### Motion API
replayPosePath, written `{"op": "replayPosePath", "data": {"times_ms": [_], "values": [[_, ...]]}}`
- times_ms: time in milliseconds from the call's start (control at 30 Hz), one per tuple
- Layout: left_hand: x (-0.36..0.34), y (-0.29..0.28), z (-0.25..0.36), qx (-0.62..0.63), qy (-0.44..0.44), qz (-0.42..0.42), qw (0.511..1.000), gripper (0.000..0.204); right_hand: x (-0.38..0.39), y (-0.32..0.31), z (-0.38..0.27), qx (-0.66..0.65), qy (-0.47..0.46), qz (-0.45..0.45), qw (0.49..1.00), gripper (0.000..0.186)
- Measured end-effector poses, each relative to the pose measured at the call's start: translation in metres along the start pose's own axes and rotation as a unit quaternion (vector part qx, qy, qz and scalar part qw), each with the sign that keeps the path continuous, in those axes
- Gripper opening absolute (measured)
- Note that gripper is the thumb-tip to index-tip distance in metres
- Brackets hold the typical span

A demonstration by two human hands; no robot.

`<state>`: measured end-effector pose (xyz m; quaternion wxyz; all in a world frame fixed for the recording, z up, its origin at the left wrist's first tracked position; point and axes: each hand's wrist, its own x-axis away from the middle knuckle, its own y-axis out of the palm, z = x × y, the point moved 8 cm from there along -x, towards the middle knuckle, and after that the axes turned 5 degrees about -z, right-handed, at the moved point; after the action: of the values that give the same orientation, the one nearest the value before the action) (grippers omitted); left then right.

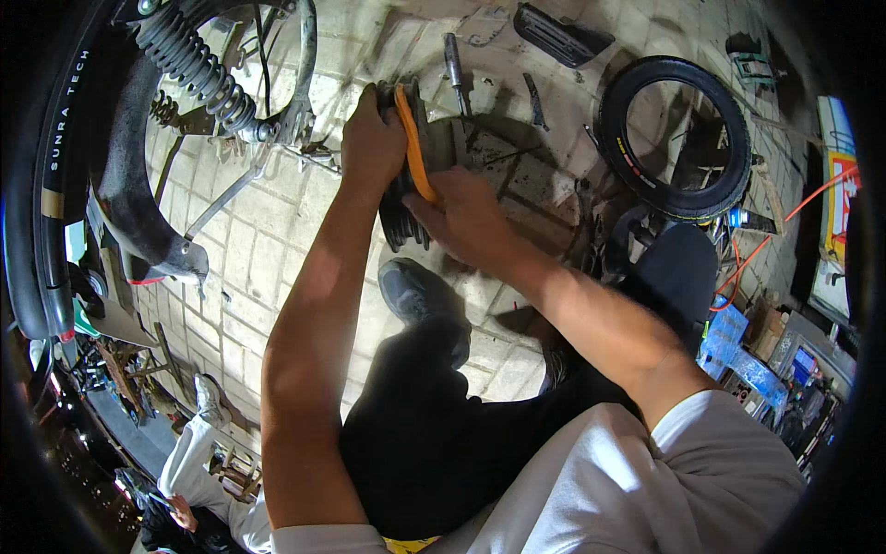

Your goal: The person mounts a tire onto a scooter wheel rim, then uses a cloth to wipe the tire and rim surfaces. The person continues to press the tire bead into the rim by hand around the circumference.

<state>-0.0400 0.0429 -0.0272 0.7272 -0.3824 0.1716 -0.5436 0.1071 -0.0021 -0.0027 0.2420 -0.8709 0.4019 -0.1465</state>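
Both hands grip at twelve o'clock: left hand (372, 138) clamps the small wheel's tyre (402, 198) on the paving, right hand (464, 217) closes round an orange tyre lever (413, 148), which might slip and pinch fingers.

white short sleeves (701, 471), black trousers (434, 443)

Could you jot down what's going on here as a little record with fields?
Setting: paved brick floor
Left hand: gripping the black ribbed wheel part standing on the floor
Right hand: holding an orange flat lever tool against that part
Nearby: loose black rubber tyre, coiled grey suspension spring, person's dark shoe
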Motion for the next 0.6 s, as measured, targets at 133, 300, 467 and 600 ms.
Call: {"op": "replayPosePath", "data": {"times_ms": [133,300,467,600], "values": [[-0.010,0.007,-0.007,0.170,-0.053,-0.003,0.984,0.054,-0.003,-0.007,-0.005,0.048,-0.044,0.027,0.997,0.023],[-0.020,0.019,-0.008,0.232,-0.092,-0.021,0.968,0.055,0.002,-0.010,0.013,0.092,0.063,0.011,0.994,0.026],[-0.032,0.026,0.004,0.199,-0.079,-0.023,0.977,0.052,0.007,-0.019,0.024,0.055,0.124,-0.010,0.991,0.033],[-0.036,0.030,0.005,0.195,-0.089,-0.028,0.976,0.048,0.013,-0.023,0.031,-0.048,0.159,0.006,0.986,0.033]]}}
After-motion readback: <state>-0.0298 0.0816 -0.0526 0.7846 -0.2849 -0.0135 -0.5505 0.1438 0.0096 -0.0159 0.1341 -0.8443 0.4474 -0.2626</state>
